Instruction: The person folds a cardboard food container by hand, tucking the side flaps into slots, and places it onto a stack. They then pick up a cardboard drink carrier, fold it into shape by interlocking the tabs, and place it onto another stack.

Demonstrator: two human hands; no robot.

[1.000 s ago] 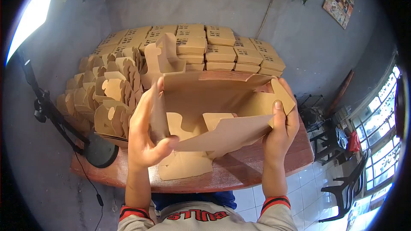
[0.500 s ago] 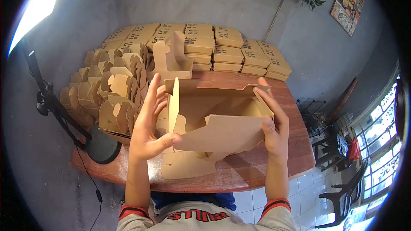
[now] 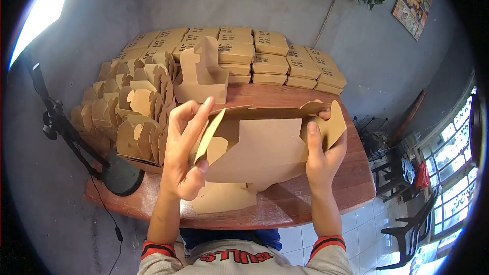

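Above the table I hold a partly folded brown cardboard box [image 3: 270, 147] between both hands, its panels and side flaps standing loose. My left hand [image 3: 186, 145] is closed around the box's left flap, thumb on the near side and fingers behind. My right hand [image 3: 324, 147] grips the right end, its thumb on the inner face beside a raised rounded flap and the fingers partly hidden behind. Beneath the box, a flat cardboard blank [image 3: 224, 203] lies on the table near its front edge, partly covered from view.
Rows of open folded cartons [image 3: 137, 102] fill the left side of the brown table [image 3: 351, 173]. A single open carton [image 3: 204, 84] stands behind my hands. Closed printed boxes [image 3: 270, 63] are stacked along the back. A black lamp base [image 3: 122, 175] sits at the left edge.
The near panel has swung inward and up, and the right flap now opens outward. My right thumb has moved inside the box; my left fingers have curled more around the left flap.
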